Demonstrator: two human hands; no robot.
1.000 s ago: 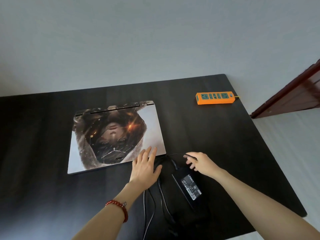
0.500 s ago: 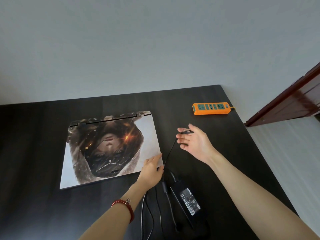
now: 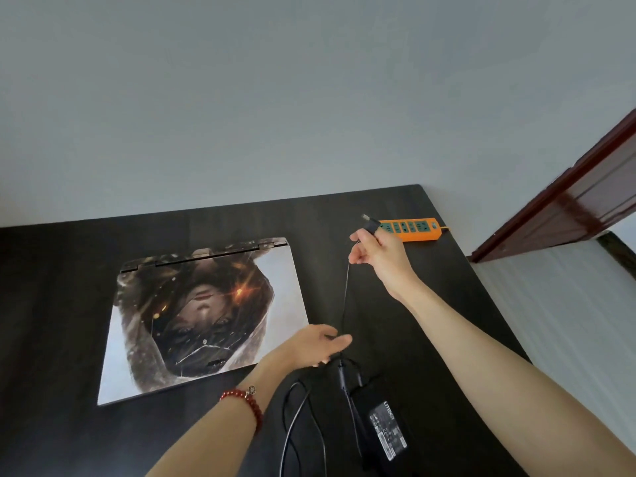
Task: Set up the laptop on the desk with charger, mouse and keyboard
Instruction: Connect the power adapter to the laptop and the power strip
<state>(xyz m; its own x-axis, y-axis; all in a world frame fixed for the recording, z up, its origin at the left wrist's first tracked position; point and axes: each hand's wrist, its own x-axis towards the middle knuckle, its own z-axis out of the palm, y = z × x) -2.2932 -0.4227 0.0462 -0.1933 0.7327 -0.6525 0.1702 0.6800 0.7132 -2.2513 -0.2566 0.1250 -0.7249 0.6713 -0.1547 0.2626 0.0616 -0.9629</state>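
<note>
A closed laptop (image 3: 203,318) with a printed picture on its lid lies flat on the black desk (image 3: 62,304). My right hand (image 3: 378,256) is raised above the desk and pinches the charger's plug end (image 3: 370,223), which points up toward the orange power strip (image 3: 413,229). A thin cable (image 3: 345,297) hangs from that hand down to my left hand (image 3: 316,346), which holds the cable loosely beside the laptop's front right corner. The black charger brick (image 3: 382,425) lies near the desk's front edge, with loops of cord (image 3: 299,418) beside it.
The power strip lies at the desk's far right corner by the grey wall. A dark red wooden door frame (image 3: 564,201) stands to the right, beyond the desk's right edge.
My right hand has risen and moved farther back toward the power strip, drawing the cable taut. My left hand has slid off the laptop's corner onto the cable.
</note>
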